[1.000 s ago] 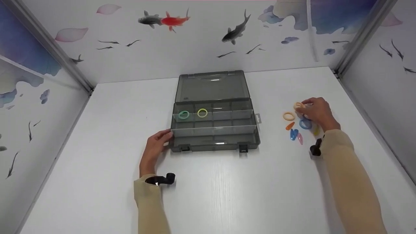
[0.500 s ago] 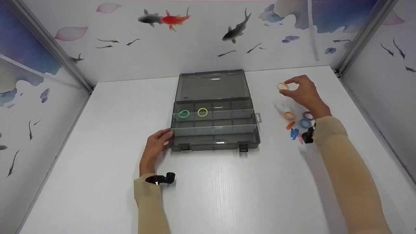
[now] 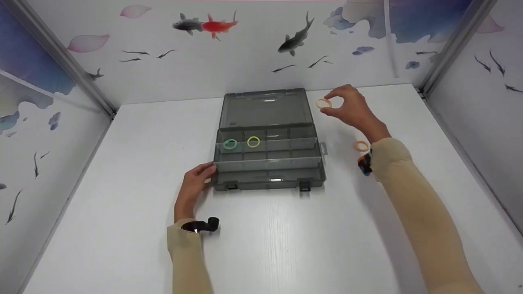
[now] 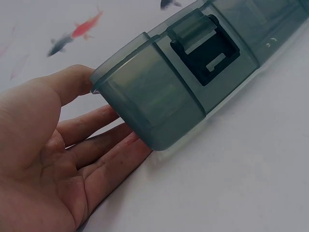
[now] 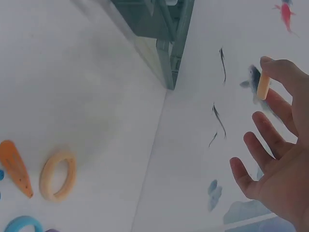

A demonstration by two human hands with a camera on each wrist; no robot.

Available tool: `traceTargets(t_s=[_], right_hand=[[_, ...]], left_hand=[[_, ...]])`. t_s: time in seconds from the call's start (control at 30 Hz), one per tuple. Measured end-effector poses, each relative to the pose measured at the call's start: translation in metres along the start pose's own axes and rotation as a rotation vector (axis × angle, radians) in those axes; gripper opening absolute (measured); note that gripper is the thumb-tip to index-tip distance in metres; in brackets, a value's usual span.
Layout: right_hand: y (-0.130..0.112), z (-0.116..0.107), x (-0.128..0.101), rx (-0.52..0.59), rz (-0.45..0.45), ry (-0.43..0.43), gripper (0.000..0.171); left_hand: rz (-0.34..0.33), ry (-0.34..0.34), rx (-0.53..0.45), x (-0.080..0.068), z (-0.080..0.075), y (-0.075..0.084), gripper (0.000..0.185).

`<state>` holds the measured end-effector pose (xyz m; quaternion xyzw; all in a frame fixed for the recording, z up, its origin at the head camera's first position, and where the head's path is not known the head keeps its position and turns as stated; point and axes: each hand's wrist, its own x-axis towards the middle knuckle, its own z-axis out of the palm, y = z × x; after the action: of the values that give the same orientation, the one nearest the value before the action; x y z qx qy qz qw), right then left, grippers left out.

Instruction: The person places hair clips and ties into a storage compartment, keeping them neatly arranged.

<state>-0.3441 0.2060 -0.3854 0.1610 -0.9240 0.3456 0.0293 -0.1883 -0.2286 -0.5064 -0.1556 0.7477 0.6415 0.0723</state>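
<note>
Your right hand [image 3: 353,109] has lifted the pale orange ring [image 3: 323,103] off the counter [image 3: 122,183] and now pinches it up beside the open gray box [image 3: 267,157], while your left hand [image 3: 192,188] stays flat against the box's corner.

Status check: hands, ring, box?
Right hand pinches orange ring, aloft beside open box. Left hand rests against box corner, fingers straight. Nothing between ring and box.

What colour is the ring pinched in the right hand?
Pale orange: the ring in the right hand shows best in the head view, beside the open organizer box.
</note>
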Motion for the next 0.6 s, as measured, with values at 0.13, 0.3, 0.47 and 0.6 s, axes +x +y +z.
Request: traceTargets(t_s=[0.13, 0.3, 0.47, 0.6], right_hand=[[-0.021, 0.013, 0.007, -0.017, -0.037, -0.03, 0.041], [-0.045, 0.03, 0.016, -0.011, -0.079, -0.093, 0.04], [-0.061, 0.047, 0.023, -0.039, -0.072, -0.163, 0.042], [-0.072, 0.062, 0.027, -0.059, -0.065, -0.199, 0.044]], left_hand=[[-0.001, 0.009, 0.016, 0.0, -0.001, 0.0, 0.051], [-0.008, 0.021, 0.022, 0.001, -0.001, 0.0, 0.049], [0.002, 0.012, 0.004, 0.002, 0.001, -0.001, 0.048], [0.01, 0.006, -0.008, 0.001, 0.001, 0.0, 0.047]])
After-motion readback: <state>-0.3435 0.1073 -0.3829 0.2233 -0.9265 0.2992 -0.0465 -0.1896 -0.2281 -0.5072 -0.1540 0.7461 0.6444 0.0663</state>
